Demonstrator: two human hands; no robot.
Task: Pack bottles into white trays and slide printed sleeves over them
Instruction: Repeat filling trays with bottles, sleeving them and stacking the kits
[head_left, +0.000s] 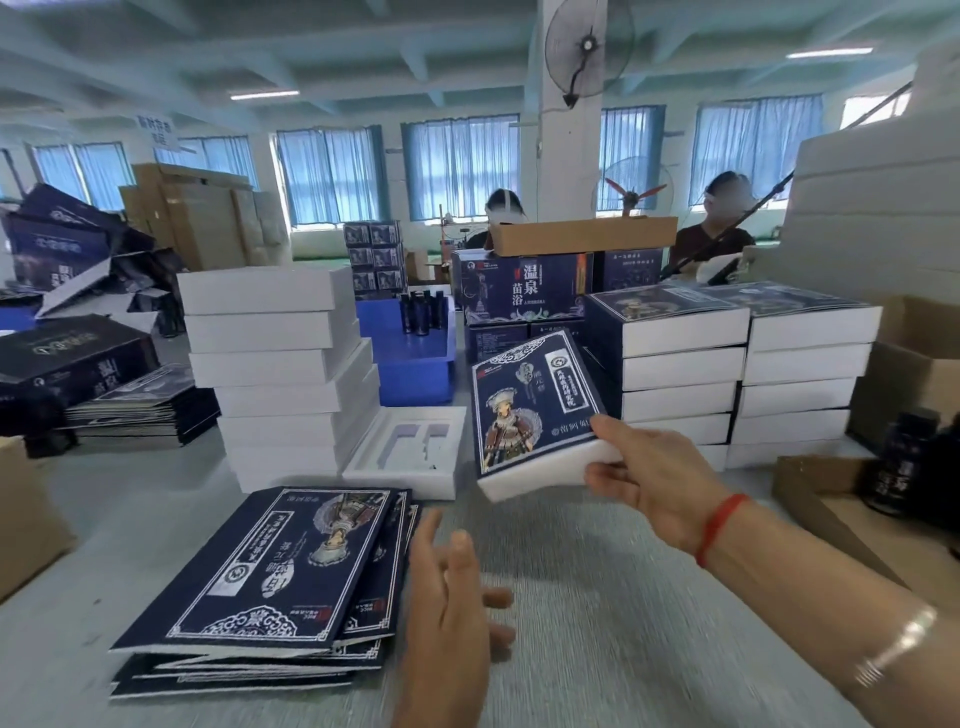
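Over the grey work table (597, 623), the right hand (649, 483) is holding a finished pack, a white foam tray inside a dark blue printed cardboard sleeve (535, 410), pinching it at the near right corner with the thumb on top and the fingers underneath, tilted up off the surface. The left hand (447, 597) is hovering low over the table with its fingers loose and spread, gripping nothing. My guess is that pack's going to feel light-ish but a bit end-heavy, since one corner is carrying the whole thing; the foam looks soft enough to dent, and the glossy sleeve could slip off the tray if it's tipped, so I'd be grabbing it across both long edges instead. A stack of flat dark blue printed sleeves (275, 587) is sitting just beside the left hand, and an open white foam tray with empty cut-outs (410, 457) is lying behind it. Plain white boxes (275, 364) are piling up on the left, sleeved packs (675, 358) on the right near the held one. Dark bottles (423, 312) are standing in a blue plastic crate (415, 374). It's a workshop room with blue curtains (457, 166), and two people are sitting at the back.
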